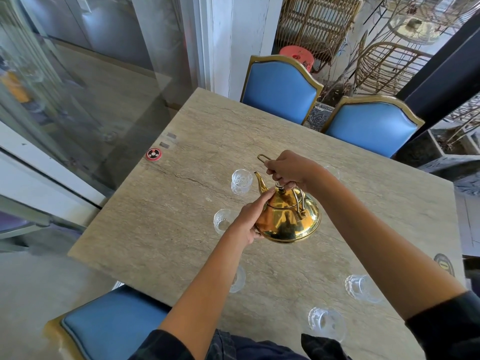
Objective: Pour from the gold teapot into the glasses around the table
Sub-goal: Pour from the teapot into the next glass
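Gripping the thin wire handle of the shiny gold metal teapot, the right hand has its fingers curled tightly round the bail above the lid knob. The left hand lies against the pot's left flank, fingers nearly straight, the forefinger reaching up onto the lid's edge and the thumb tucked under the belly. The teapot is held above the middle of the beige stone-patterned table, its curved spout aimed toward the far left corner.

A cut-glass tumbler stands just beyond the spout tip. A second clear tumbler sits just left of the left hand, partly hidden by it. A third glass shows beside the left forearm near the near edge, and two more glasses stand toward the near right corner. Whether any holds liquid cannot be told.

A round red and black call button lies at the left edge of the surface. Two blue padded chairs with gold frames stand along the far edge, and a third blue chair is at the near left corner. Wicker furniture and bare branches show beyond a window on the right; a glass partition fills the left.
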Tool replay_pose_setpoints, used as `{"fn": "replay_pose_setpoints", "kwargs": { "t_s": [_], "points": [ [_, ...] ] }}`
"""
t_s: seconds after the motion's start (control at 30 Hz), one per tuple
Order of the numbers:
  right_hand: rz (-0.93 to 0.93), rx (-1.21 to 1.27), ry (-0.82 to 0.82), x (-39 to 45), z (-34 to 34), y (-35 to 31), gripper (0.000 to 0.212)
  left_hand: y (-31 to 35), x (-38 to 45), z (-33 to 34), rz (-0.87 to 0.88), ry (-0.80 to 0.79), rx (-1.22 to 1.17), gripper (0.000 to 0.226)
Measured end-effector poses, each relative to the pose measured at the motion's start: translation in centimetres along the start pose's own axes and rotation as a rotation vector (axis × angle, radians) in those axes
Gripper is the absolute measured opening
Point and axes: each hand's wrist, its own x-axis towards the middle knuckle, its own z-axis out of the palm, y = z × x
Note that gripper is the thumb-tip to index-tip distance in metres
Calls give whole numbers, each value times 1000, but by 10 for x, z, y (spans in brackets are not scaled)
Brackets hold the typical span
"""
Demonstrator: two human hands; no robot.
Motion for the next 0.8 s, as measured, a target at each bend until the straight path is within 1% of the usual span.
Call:
{"fn": "replay_pose_setpoints", "kwargs": {
  "t_s": [0.8],
  "points": [
    [1, -21, -7, 2, -1, -3, 29, 1, 0, 0, -14, -13, 9, 50]
  ]
}}
